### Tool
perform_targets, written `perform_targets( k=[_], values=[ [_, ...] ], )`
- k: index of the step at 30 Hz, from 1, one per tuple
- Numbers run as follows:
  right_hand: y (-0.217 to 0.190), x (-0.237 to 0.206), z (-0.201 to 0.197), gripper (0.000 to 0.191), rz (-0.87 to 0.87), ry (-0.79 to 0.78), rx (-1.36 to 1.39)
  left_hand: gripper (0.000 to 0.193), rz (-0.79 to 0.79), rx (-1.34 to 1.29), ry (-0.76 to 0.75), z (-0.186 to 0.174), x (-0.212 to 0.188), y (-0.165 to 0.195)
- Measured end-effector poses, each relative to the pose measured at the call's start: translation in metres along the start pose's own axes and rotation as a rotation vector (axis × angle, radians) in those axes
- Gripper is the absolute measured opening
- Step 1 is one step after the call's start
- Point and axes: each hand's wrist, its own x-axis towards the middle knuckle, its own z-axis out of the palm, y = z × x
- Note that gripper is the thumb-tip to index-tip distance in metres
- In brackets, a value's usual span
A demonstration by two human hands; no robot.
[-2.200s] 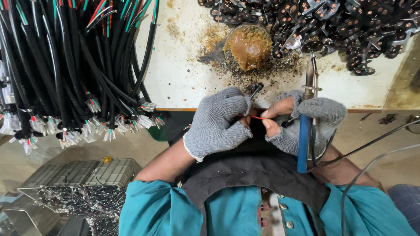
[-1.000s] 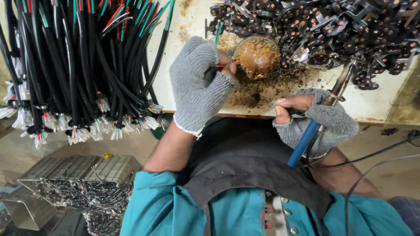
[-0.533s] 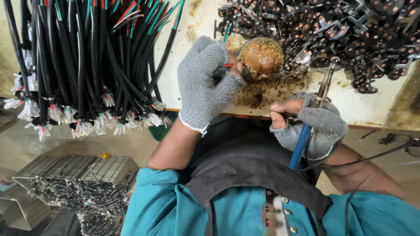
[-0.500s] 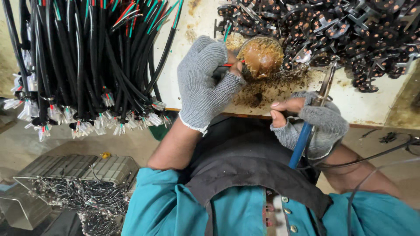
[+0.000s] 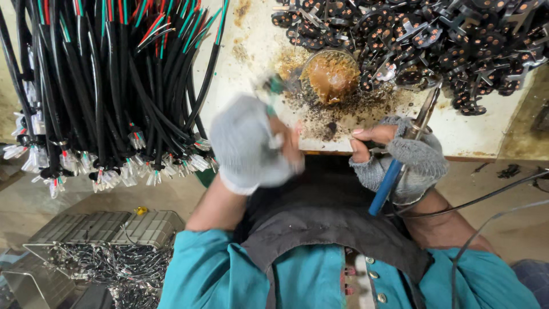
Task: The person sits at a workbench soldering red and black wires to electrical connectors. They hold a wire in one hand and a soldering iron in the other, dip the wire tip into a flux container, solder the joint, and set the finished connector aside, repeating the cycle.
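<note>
Right hand point(image 5: 400, 163), grip closed round the blue-handled soldering iron point(image 5: 400, 163), tip up at one o'clock; left hand point(image 5: 251, 143) blurred, grip unclear, a green wire point(image 5: 273, 86) at its fingertips near the flux tin point(image 5: 330, 74)

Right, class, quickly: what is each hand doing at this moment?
Left hand: gloved, motion-blurred, closed around a thin wire end; grip unclear.
Right hand: gloved, closed on the blue-handled soldering iron.
</note>
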Motion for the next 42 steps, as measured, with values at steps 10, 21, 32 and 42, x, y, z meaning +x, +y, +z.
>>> perform_targets(
  k=[10, 21, 32, 42],
  values=[
    [0.013, -0.020, -0.004, 0.021, 0.180, -0.165, 0.444, 0.023, -0.493, -1.070, -0.540, 0.020, -0.033, 0.010],
    [0.012, 0.001, -0.007, 0.014, -0.380, -0.202, -0.161, 0.018, -0.007, -0.230, -0.533, 0.009, -0.021, 0.002],
    [0.014, -0.002, 0.011, 0.025, -0.183, -0.056, 0.009, 0.022, -0.107, 0.035, -0.209, 0.037, -0.028, 0.000],
    [0.019, -0.016, 0.010, 0.023, 0.116, -0.173, 0.420, 0.018, -0.168, 0.074, -0.202, 0.041, -0.026, 0.007]
  ],
)
